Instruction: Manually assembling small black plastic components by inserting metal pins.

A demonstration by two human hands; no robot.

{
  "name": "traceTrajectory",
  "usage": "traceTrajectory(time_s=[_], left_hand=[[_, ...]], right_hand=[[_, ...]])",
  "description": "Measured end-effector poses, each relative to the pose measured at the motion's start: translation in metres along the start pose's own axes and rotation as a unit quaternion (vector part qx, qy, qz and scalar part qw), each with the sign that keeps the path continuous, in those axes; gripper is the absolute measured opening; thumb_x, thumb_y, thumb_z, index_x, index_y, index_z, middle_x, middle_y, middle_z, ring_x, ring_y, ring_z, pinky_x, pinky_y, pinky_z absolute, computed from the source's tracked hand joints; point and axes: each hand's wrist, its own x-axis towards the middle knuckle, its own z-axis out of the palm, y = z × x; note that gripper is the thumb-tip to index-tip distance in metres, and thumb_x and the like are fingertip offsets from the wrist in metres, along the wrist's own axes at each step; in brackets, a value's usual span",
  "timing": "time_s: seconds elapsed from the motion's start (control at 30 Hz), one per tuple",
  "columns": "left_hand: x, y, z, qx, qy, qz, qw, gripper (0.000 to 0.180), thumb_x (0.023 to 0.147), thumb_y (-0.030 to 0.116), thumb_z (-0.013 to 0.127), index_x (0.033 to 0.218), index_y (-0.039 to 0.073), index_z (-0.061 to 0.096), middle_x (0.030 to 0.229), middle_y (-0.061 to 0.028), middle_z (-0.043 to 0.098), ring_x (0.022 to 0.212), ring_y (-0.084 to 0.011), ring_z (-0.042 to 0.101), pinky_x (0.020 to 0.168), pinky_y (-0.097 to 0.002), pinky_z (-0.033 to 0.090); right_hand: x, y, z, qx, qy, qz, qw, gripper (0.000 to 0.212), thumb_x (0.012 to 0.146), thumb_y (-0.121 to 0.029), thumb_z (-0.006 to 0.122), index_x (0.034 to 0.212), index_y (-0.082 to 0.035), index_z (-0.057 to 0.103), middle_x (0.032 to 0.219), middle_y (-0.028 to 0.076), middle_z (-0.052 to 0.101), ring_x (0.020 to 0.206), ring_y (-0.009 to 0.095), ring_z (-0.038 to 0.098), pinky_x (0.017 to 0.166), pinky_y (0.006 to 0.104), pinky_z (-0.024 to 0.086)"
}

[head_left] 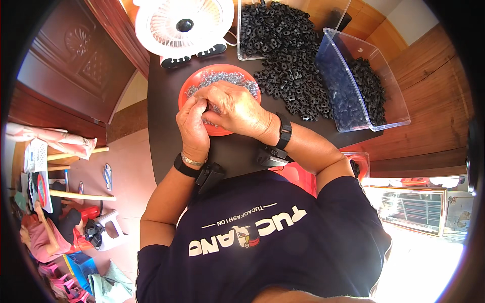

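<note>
My left hand and my right hand meet above the near part of a round red plate. Small silvery metal pieces, too small to tell their exact kind, cover much of its bottom. The fingers of both hands are closed and pressed together at the tips. Whatever lies between them is hidden by the fingers and the back of my right hand. To the right of the plate, a heap of small black plastic parts spreads over the dark table.
A white fan stands behind the plate. Clear bins with black parts sit at the back and right, one a bluish tub. A red container is below the table's edge. At far left, another person sits beside a table.
</note>
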Motion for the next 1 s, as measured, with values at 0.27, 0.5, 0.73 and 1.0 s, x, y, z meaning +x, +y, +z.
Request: traceTrajectory(time_s=[0.27, 0.5, 0.73, 1.0], left_hand=[[0.0, 0.004, -0.003, 0.017, -0.019, -0.003, 1.0, 0.022, 0.093, 0.012, 0.045, 0.078, -0.001, 0.055, 0.07, -0.0006, 0.05, 0.066, -0.0078, 0.044, 0.061, -0.0227, 0.038], [0.001, -0.001, -0.006, 0.001, -0.065, -0.069, 0.995, 0.025, 0.096, 0.016, 0.043, 0.079, 0.001, 0.054, 0.064, -0.0028, 0.055, 0.055, -0.0089, 0.05, 0.054, -0.0228, 0.042], [0.001, 0.002, -0.008, 0.021, -0.065, -0.075, 0.995, 0.03, 0.097, 0.02, 0.041, 0.076, 0.002, 0.054, 0.062, -0.0023, 0.053, 0.054, -0.0084, 0.047, 0.052, -0.023, 0.039], [0.005, 0.038, -0.017, 0.078, -0.087, 0.046, 0.992, 0.023, 0.093, 0.014, 0.045, 0.103, -0.003, 0.057, 0.077, -0.0049, 0.056, 0.071, -0.0098, 0.05, 0.069, -0.0244, 0.04]], right_hand=[[-0.004, 0.008, 0.0, -0.088, -0.024, -0.019, 0.996, 0.038, 0.071, -0.015, 0.072, 0.104, -0.003, 0.058, 0.086, 0.012, 0.06, 0.079, 0.029, 0.062, 0.07, 0.0376, 0.052], [-0.003, 0.014, -0.001, -0.114, -0.035, -0.004, 0.993, 0.035, 0.075, -0.014, 0.067, 0.105, 0.001, 0.056, 0.085, 0.017, 0.059, 0.079, 0.033, 0.061, 0.069, 0.0394, 0.051], [-0.008, 0.018, 0.01, -0.121, -0.037, -0.016, 0.992, 0.027, 0.075, -0.016, 0.067, 0.095, -0.001, 0.057, 0.081, 0.012, 0.06, 0.075, 0.03, 0.061, 0.066, 0.0371, 0.052], [0.022, 0.044, -0.11, -0.346, 0.273, 0.052, 0.896, 0.024, 0.074, -0.024, 0.072, 0.088, -0.007, 0.064, 0.076, 0.01, 0.061, 0.07, 0.03, 0.059, 0.064, 0.0398, 0.05]])
